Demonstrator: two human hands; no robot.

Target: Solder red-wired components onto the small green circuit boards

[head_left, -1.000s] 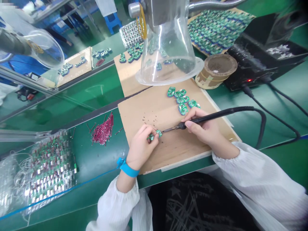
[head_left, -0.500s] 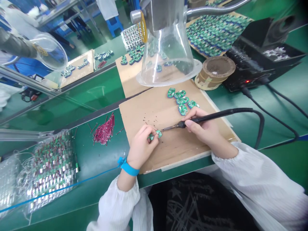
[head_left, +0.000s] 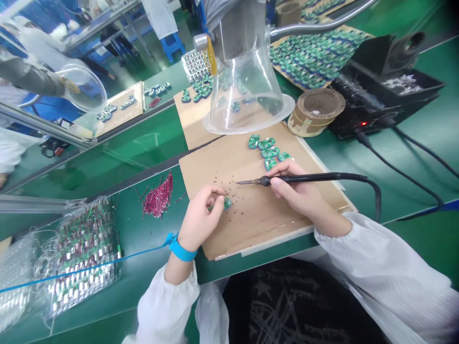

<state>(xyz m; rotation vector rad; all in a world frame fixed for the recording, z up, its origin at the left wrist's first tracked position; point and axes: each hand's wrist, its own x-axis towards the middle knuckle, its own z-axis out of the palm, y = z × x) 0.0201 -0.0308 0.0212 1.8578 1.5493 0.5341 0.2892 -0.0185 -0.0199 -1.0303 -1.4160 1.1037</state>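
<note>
My right hand is closed around the black handle of a soldering iron. Its metal tip points left, over the cardboard mat, and stands apart from the board at my left hand. My left hand, with a blue wrist strap on the wrist, has its thumb and fingers bent at a small green circuit board. Part of that board hides behind the fingers. Several more green circuit boards lie on the mat just beyond my right hand. Small dark specks are scattered around the iron's tip.
A pile of red wires lies left of the mat. Farther left are bagged parts. A clear fume hood hangs over the far mat edge. A round brown pot stands by the black soldering station.
The iron's tip has come away from the circuit board. My left hand has moved left and slightly down with the board. The head view has shifted a little.
</note>
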